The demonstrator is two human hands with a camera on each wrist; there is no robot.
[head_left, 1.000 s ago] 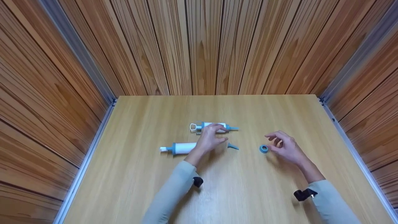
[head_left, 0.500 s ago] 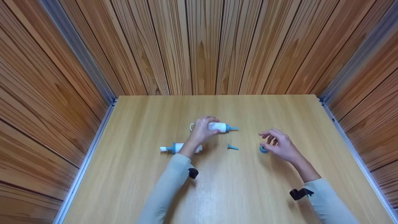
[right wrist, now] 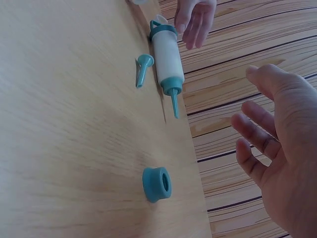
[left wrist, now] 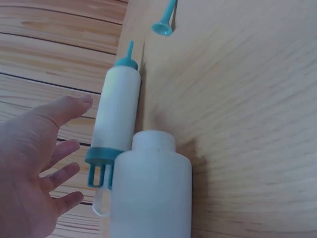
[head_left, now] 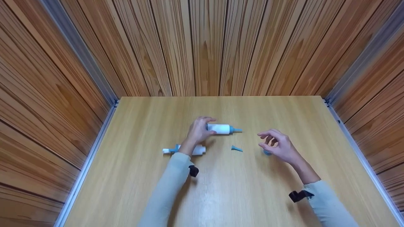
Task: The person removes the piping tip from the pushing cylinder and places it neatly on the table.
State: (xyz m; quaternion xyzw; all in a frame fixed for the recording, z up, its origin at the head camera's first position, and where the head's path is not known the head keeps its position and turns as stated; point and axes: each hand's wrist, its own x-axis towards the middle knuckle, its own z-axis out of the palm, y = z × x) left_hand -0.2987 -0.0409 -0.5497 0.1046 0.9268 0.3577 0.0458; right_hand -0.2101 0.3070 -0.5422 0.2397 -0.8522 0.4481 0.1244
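White plastic cylinder with a teal collar and thin teal nozzle [head_left: 219, 129] is taken as the landmark; it lies flat on the pale wooden table [head_left: 132, 126] and has not been shifted over the last second. On its near side, offset toward its handle end, a second white plastic cylinder with a bare neck [head_left: 199, 150] lies partly covered by the left wrist. The left hand [head_left: 198, 130] has been drawn back to the landmark's handle end; its fingers are spread wide and nothing appears to be gripped. On the near side of the landmark's nozzle, a loose flared teal plastic tip [head_left: 236, 148] has been left in place. The right hand [head_left: 277, 145], half curled and empty, has been brought closer to the nozzle, above a short teal plastic ring [head_left: 267, 153]. Attention may thus be judged to be centred on the landmark, with the loose parts not taken up. In the left wrist view, the landmark's white loop handle [left wrist: 97, 204], covered in the head view, is revealed, as is a gap between hand and landmark; in the right wrist view, the ring's hole is shown, otherwise hidden.
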